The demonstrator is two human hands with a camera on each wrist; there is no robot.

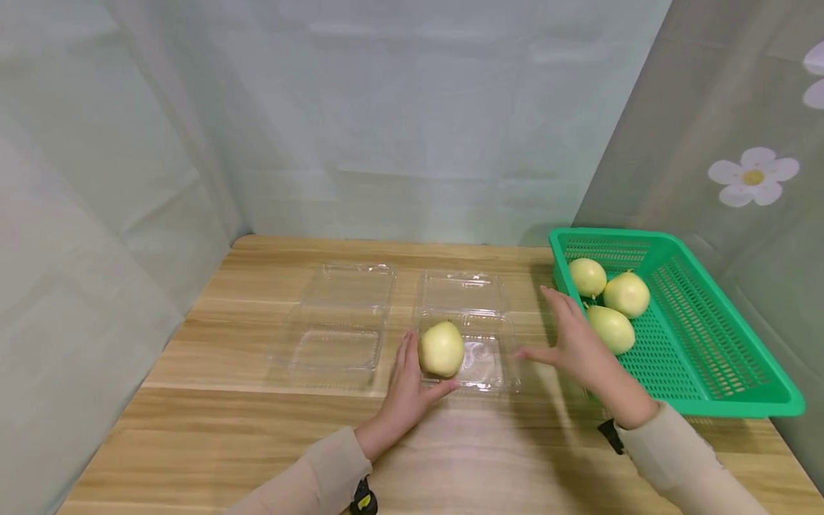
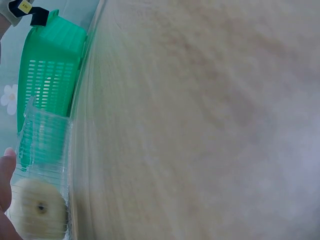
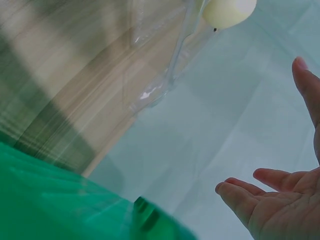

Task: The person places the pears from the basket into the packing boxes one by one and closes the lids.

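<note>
A clear box point(image 1: 337, 348) lies on the left. The left hand point(image 1: 408, 390), thumb and straight fingers apart, maybe steadies the pear point(image 1: 441, 349) in the next box's point(image 1: 479, 361) left side. The right hand point(image 1: 576, 343), thumb and fingers apart, is by a green basket point(image 1: 676, 357), maybe put close so more pears point(image 1: 626, 295) are easy to get.

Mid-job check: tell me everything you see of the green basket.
The green basket looks plastic: open-topped and roughly rectangular, with a smooth rim, slotted walls and a perforated floor. It sits upright at the right side of the wooden table. Three pale yellow fruits lie inside, gathered toward its left side. The right hand is by its left wall; whether they touch is unclear.
</note>
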